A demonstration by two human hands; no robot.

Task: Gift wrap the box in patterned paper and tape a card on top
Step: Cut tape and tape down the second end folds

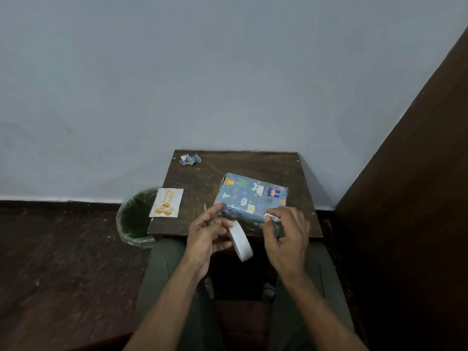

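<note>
**Tape roll in the left hand, a torn piece at the right fingertips**

Head view: the left hand (206, 234) is curled around a white roll of tape (240, 241), which stands on edge between its fingers and thumb, just off the near edge of the bench (197, 178); the index finger stretches forward and touches the near left corner of the wrapped box (250, 197). The right hand (286, 236) is pinched narrow at the fingertips on a small piece of tape (272, 217), held against the near right edge of the box. The box lies just beyond both hands, already covered in blue patterned paper with cartoon animals, a glossy strip showing near the left index finger. The card (167, 202), white with gold balloons and lettering, lies flat well to the left of the left hand, its far side overhanging the bench edge above a green-lined bin (134, 219) on the floor. A crumpled scrap of paper (190, 159) sits at the far left corner of the bench, well beyond the left hand. Below the hands, the person's legs in dark trousers show.
</note>
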